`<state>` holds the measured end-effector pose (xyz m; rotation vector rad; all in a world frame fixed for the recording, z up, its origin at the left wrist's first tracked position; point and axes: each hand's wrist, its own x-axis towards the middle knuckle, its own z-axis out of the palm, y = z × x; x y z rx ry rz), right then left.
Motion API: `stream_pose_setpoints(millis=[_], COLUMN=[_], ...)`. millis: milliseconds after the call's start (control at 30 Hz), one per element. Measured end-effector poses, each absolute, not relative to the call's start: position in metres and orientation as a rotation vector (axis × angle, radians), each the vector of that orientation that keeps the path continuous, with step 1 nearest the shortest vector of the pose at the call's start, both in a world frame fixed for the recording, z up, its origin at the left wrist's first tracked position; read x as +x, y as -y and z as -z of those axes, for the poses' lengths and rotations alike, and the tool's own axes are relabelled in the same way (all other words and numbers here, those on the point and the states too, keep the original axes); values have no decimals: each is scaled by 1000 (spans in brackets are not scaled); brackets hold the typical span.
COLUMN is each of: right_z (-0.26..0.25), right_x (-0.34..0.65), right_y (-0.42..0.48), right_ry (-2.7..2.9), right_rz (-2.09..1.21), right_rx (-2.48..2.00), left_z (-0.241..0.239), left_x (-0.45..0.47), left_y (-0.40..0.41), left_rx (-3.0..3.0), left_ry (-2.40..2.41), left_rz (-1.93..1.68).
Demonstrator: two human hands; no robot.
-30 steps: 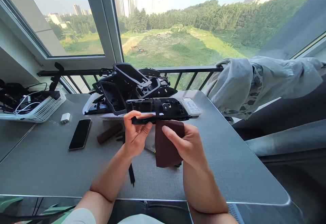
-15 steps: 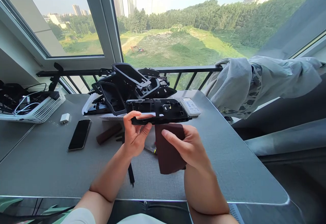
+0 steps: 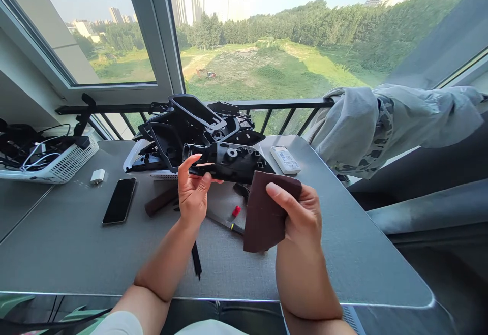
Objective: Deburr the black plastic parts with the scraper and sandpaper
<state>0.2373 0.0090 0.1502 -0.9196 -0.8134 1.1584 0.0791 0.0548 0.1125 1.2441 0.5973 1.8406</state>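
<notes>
My left hand (image 3: 193, 190) is closed on the left end of a long black plastic part (image 3: 244, 161), held tilted above the table with its moulded inner side showing. Between thumb and fingers, my right hand (image 3: 299, 210) grips a dark brown sheet of sandpaper (image 3: 267, 213). The sheet's upper edge overlaps the lower right end of the black part; whether they touch I cannot tell. Below them on the table lie a file-like tool (image 3: 221, 220) with a black and yellow handle, partly behind the sheet, and a small red piece (image 3: 236, 211).
A white basket (image 3: 131, 159) heaped with black plastic frames (image 3: 194, 111) stands at the back. To the left are a phone (image 3: 119, 201), a white charger (image 3: 98, 176), a brown roll (image 3: 160, 201) and another basket (image 3: 76, 162). A white box (image 3: 285, 159) lies behind my right hand.
The black part has shifted left and tilted, its right end lower. My right hand has moved the sandpaper right and slightly up, uncovering the red piece and more of the tool.
</notes>
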Motion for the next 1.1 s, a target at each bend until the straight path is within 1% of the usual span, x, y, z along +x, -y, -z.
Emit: stream_pose_setpoints(millis=[133, 333, 600, 867, 967, 1100], right_z=[-145, -145, -151, -147, -144, -137], right_x=[231, 230, 239, 227, 224, 217], right_y=[-13, -9, -16, -18, -16, -13], right_ry=[746, 873, 700, 688, 715, 822], right_rz=[-1061, -1067, -1058, -1135, -1168, -1217], right_rx=[-876, -872, -959, -942, -911, -903], left_z=[-113, -113, -108, -105, -105, -105], left_x=[79, 79, 74, 86, 88, 95], left_y=[-53, -52, -57, -51, -50, -48], left_rx=[1182, 1203, 1226, 1385, 1381, 1353], left_ry=[-624, -643, -595, -595, -593, -688], left_rz=[-1830, -1813, -1837, -1860, -1840, -1898])
